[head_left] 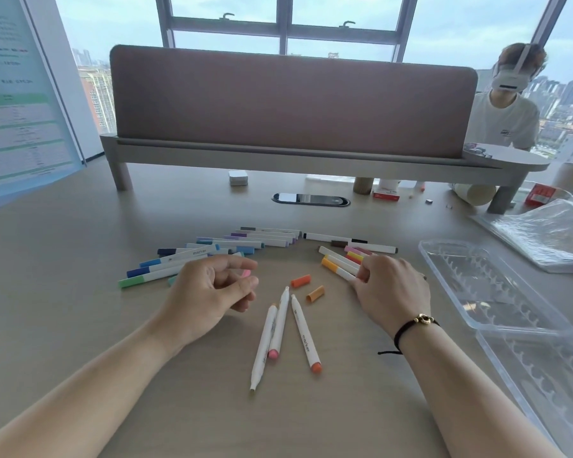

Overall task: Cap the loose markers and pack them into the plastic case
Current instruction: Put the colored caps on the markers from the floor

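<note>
Left hand (209,289): palm up above table, fingers loosely curled, apart, gripping nothing clearly; small pink bit (246,273) by fingertips, cannot tell if pinched.
Right hand (391,289): palm down, fingers bent onto ends of warm-colour markers (339,264); touching them, real grip not discernible. Black cord bracelet (411,327) on wrist.
Uncapped markers (280,325): three white barrels lying between hands, fanned out, tips bare; two touching side by side, third just beside, angled away.
Loose caps: orange cap (300,280) and lighter orange cap (315,294), on table just beyond uncapped three, near each other, apart.
Blue-green markers (179,259): capped, row left of centre, partly behind left hand.
Purple-grey markers (265,238): capped, row further back, centre.
Black and brown markers (348,242): back right of centre, lying flat.
Plastic case (490,285): clear, open, right of right hand, both halves flat, ribbed slots visible, no markers inside.
Table (80,292): light wood.
Shelf riser with divider panel (291,104): far edge of table.
Second person (506,107): seated behind riser, far right.
</note>
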Demonstrator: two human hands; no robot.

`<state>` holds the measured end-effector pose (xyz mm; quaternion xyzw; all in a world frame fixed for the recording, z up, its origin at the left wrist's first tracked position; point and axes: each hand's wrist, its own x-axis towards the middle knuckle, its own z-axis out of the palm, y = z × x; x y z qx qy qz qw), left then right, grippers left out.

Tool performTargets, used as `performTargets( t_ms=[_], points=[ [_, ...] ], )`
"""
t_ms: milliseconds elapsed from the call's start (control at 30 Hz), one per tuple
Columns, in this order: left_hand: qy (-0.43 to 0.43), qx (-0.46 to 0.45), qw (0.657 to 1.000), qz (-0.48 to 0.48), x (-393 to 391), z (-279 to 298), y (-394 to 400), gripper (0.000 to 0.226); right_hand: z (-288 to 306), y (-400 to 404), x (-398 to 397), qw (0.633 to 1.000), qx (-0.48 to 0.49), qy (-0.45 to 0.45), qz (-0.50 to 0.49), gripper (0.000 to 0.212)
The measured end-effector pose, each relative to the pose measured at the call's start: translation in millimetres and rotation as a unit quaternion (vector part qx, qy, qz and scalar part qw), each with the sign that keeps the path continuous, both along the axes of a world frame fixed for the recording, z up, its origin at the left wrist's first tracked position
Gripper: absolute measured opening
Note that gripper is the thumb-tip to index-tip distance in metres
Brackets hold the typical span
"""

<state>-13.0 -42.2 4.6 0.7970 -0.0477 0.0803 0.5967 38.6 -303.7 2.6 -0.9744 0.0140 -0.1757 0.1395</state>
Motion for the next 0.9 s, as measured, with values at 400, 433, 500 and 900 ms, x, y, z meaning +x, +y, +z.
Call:
performTargets(
  t_ms=[400,433,500,900],
  points=[
    [-0.025,0.234,0.971,-0.048,-7,-3,2,0.037,6,25,-11,0.978,0.175,0.035,0.106,0.033],
    [-0.011,0.271,0.961,-0.06,-9,-2,2,0.044,5,26,-11,0.977,0.176,0.044,0.108,0.033],
    [0.018,0.333,0.94,-0.074,-12,-1,0,0.051,4,26,-11,0.978,0.169,0.049,0.113,0.029],
    [0.043,0.365,0.926,-0.085,-8,5,3,0.041,4,26,-11,0.98,0.155,0.05,0.119,0.032]
  ],
)
